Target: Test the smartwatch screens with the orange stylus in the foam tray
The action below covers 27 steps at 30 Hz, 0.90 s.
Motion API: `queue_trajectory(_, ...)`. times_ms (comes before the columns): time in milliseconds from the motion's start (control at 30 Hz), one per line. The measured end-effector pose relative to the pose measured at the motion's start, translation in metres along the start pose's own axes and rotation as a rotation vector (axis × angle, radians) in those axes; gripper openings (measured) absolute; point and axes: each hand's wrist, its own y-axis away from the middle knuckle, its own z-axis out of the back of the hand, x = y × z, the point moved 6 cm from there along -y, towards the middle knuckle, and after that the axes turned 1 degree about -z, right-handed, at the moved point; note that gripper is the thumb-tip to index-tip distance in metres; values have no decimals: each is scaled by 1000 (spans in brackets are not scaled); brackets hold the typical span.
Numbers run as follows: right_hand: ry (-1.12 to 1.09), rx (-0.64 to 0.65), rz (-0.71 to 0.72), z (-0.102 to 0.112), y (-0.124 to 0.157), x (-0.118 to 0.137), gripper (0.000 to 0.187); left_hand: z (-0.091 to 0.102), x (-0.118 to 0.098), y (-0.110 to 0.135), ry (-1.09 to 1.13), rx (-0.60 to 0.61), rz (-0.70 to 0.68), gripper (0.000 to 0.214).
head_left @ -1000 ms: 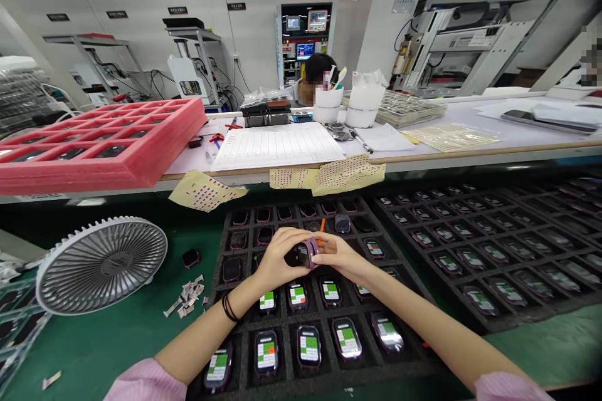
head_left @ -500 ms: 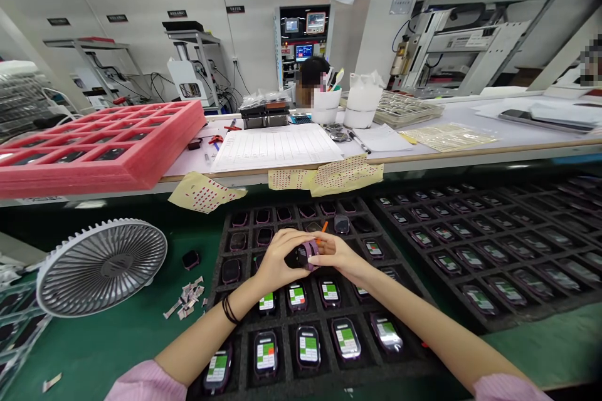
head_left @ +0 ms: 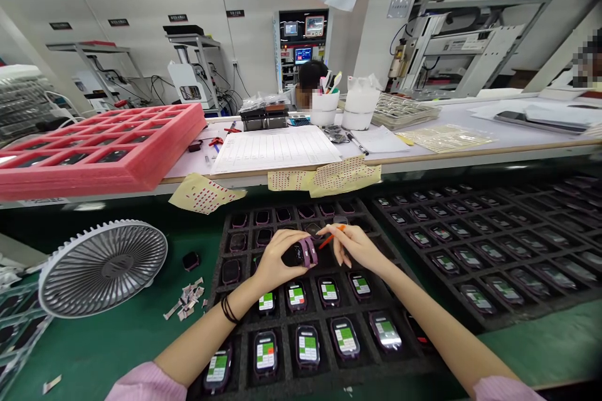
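Observation:
My left hand (head_left: 275, 260) is closed round two purple-edged smartwatches (head_left: 308, 252), pressed together and held on their sides above the black foam tray (head_left: 324, 319). Just to the right, my right hand (head_left: 356, 247) has a slim orange stick (head_left: 332, 237) between its fingers, with the tip pointing down toward the watches but apart from them. The stick's exact kind is not clear. Below both hands, several watches lie in the tray's compartments; in the nearer rows, such as this lit watch (head_left: 308, 347), screens glow green and white. Watches farther back have dark screens.
A second foam tray of watches (head_left: 480, 257) lies to the right. On the left are a grey fan (head_left: 103, 269), one loose watch (head_left: 190, 260) and a heap of small strips (head_left: 187, 298). Above, a shelf carries a red foam tray (head_left: 141, 169) and a paper sheet (head_left: 277, 149).
My right hand has let go of the watches and moved up and right with the orange stick, which now lies lower between its fingers. My left hand still holds the two watches.

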Motion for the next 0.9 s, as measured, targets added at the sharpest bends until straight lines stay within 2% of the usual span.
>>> queue_trajectory(133,173,-102,51,7,-9,-10,47,0,1,0,23,-4,29,46)
queue_trajectory(267,-113,-158,137,13,-5,-2,47,-2,5,0,74,-5,77,45)
queue_trajectory(400,-322,-125,233,7,5,16,42,-2,9,0,92,0,118,45)
queue_trajectory(533,-326,-107,227,1,8,22,41,-2,9,0,93,1,126,45)
queue_trajectory(700,-307,-161,217,5,6,19,43,-2,8,-1,96,7,130,45)
queue_trajectory(900,-256,-164,219,4,8,20,46,-2,9,-1,91,3,123,45)
